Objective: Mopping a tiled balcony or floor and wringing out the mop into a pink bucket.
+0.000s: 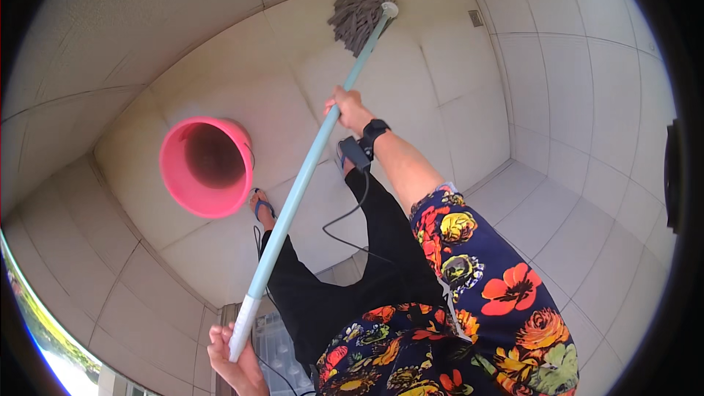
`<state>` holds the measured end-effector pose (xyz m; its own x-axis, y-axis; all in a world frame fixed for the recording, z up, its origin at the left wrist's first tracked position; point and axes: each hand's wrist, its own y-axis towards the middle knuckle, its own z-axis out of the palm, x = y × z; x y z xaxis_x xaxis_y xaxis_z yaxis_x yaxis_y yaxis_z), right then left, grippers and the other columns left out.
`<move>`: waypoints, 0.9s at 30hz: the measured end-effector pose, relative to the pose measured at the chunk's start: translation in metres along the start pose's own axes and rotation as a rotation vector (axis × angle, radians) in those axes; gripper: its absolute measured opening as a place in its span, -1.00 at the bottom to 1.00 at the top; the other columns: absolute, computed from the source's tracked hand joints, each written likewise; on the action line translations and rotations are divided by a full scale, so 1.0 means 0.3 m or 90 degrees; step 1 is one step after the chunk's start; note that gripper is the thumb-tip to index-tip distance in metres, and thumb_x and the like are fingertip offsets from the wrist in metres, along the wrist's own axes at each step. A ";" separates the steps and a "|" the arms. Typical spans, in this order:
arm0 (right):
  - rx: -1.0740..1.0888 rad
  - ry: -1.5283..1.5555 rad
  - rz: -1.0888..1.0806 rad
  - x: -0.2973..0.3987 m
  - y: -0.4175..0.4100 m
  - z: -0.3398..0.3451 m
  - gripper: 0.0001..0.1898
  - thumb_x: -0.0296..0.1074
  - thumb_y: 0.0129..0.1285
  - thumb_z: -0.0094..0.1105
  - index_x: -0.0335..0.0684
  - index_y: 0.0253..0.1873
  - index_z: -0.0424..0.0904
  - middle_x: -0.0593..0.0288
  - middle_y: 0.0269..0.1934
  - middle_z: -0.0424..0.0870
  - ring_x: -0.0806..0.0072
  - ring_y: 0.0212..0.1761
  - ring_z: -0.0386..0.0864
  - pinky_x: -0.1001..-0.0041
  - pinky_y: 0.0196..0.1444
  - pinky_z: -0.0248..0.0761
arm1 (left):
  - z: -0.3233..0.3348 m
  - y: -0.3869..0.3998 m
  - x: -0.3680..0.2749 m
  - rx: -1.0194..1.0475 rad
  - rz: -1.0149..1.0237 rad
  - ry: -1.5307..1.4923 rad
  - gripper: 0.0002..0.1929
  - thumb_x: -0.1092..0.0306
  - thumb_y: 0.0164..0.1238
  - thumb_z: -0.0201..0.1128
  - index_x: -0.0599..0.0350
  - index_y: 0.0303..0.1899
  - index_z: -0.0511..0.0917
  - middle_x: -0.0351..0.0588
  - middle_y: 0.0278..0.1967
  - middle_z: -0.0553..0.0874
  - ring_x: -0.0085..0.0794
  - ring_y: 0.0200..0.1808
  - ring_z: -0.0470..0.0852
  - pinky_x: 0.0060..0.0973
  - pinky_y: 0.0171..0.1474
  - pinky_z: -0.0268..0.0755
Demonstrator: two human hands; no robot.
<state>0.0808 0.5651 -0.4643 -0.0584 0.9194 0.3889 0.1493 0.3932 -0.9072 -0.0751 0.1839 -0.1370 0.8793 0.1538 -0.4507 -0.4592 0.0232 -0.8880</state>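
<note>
A string mop with a light blue handle (302,176) slants across the view. Its grey mop head (356,17) lies on the tiled floor (385,82) near the far wall. My right hand (347,107) grips the middle of the handle. Around the white grip at its upper end is my left hand (236,355), low in the view. A pink plastic bucket (206,168) with dark, murky liquid in it stands on the floor, left of the handle and close to one foot.
Tiled walls (566,82) enclose the small floor on several sides. A small floor drain (475,18) lies by the far right corner. Behind the legs is a translucent plastic container (278,346). A black cable (346,214) hangs from a device on my right wrist.
</note>
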 end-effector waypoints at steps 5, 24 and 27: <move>-0.115 0.118 -0.010 0.060 0.153 -0.238 -0.80 -0.35 0.22 -0.09 -0.35 -0.41 0.25 0.14 -0.65 0.32 0.42 -0.76 0.26 0.50 -0.75 0.24 | 0.289 0.122 0.078 0.146 -0.093 0.125 -0.71 0.19 0.03 0.13 0.20 -0.31 0.36 -0.10 -0.45 0.42 -0.32 -0.16 0.41 -0.34 0.08 0.17; 0.227 -0.179 0.396 -1.094 -1.318 0.419 -0.67 -0.35 0.20 -0.14 -0.20 -0.08 -0.11 0.15 -0.55 0.40 0.43 -0.66 0.46 0.55 -0.71 0.32 | -0.772 -0.748 -0.768 -0.621 0.464 0.603 -0.84 0.46 0.13 0.06 0.39 -0.33 0.47 0.11 -0.39 0.55 -0.22 -0.26 0.55 -0.30 -0.14 0.47; 0.185 -0.267 0.328 -0.995 -1.144 0.310 -0.68 -0.40 0.20 -0.11 -0.26 -0.12 -0.10 0.12 -0.56 0.42 0.39 -0.68 0.46 0.45 -0.66 0.45 | -0.729 -0.737 -0.564 -0.590 0.362 0.781 -0.86 0.50 0.12 0.07 0.40 -0.32 0.47 0.11 -0.38 0.54 -0.25 -0.29 0.54 -0.35 -0.17 0.48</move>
<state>-0.0448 0.1560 -0.2841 -0.4332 0.8901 -0.1415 -0.0044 -0.1591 -0.9873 -0.0947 -0.0633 0.1156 0.4094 -0.9049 -0.1165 -0.9089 -0.3936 -0.1377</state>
